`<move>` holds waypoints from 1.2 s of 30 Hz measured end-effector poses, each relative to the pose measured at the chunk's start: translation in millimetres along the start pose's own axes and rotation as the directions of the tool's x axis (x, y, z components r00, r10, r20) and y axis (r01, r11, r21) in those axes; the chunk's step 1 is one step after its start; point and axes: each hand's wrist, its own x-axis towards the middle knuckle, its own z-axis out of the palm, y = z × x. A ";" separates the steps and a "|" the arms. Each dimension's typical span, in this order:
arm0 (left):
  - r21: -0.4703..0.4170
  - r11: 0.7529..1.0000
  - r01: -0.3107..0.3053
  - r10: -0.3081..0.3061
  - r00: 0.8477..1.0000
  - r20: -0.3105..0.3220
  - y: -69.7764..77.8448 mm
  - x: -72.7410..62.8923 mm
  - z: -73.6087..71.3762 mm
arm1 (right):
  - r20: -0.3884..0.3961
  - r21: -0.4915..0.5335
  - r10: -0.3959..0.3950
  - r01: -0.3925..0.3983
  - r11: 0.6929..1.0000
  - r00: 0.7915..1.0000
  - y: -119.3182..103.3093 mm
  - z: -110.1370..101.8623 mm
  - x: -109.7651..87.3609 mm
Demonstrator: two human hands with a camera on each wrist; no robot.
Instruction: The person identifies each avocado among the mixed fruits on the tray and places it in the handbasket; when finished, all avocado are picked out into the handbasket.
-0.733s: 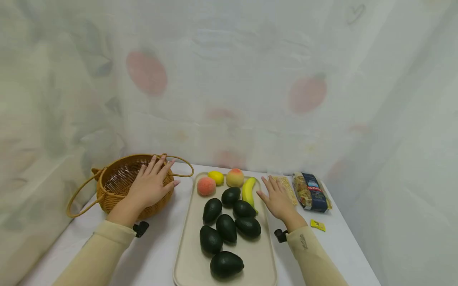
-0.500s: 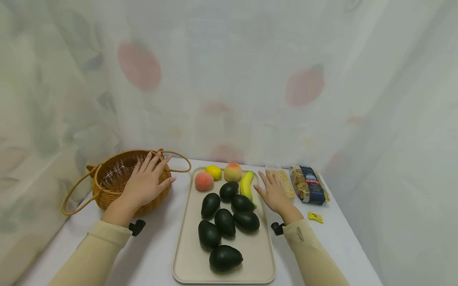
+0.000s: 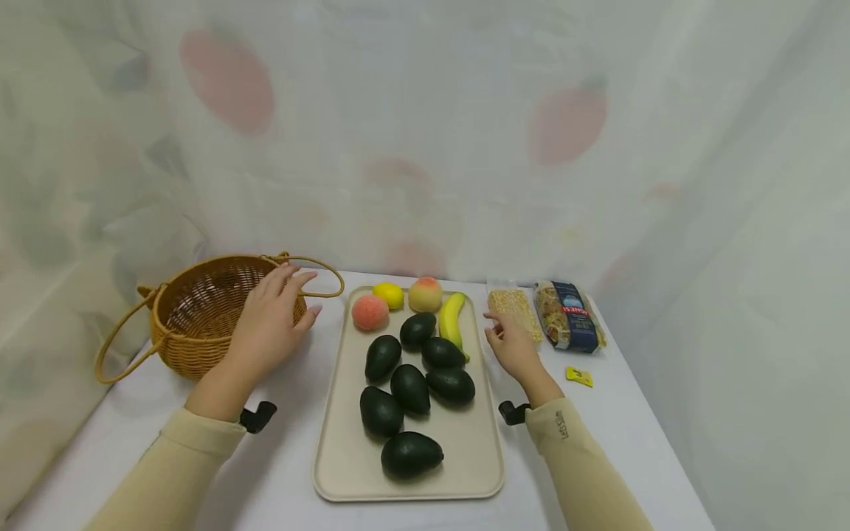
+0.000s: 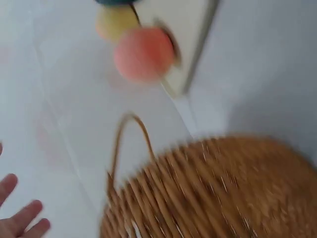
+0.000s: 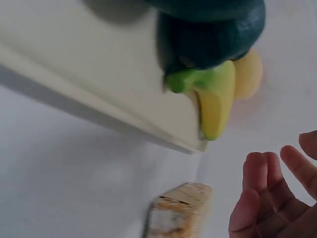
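My left hand (image 3: 268, 321) hovers in front of the right side of the brown wicker basket (image 3: 192, 354), fingers extended and nothing in them. In the left wrist view its fingertips (image 4: 29, 213) lie apart from the basket (image 4: 213, 193). My right hand (image 3: 516, 352) is just right of the beige tray (image 3: 465, 464), near a bag of pale grains (image 3: 514, 302), with its fingers slightly bent and holding nothing. On the tray lie several dark green avocados (image 3: 410, 454), a banana (image 3: 451, 321), a lemon (image 3: 389, 295), a pink peach (image 3: 370, 313) and a yellow-orange peach (image 3: 425, 294).
A packet with a dark blue label (image 3: 571, 316) lies at the back right, with a small yellow sachet (image 3: 579, 377) in front of it. The basket's two loop handles stick out left and right. A printed curtain (image 3: 425, 147) hangs behind the white table.
The head view has shifted, so the table items appear higher. My right fingers have bent from a spread pose, and my left fingers are less spread. The fruit and basket stay put.
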 end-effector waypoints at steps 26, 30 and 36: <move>-0.095 0.989 0.114 -0.048 0.849 0.526 36.8 -7.0 122.9 | 0.325 -0.053 0.126 -0.115 0.992 0.937 28.2 31.4 27.2; -0.143 0.973 0.183 -0.083 0.848 0.523 34.9 -8.3 126.1 | 0.333 -0.026 0.117 -0.114 0.993 0.936 30.0 33.4 24.4; -0.175 0.962 0.211 -0.099 0.862 0.498 38.8 -9.8 123.2 | 0.328 0.008 0.135 -0.146 0.989 0.935 37.0 34.1 18.7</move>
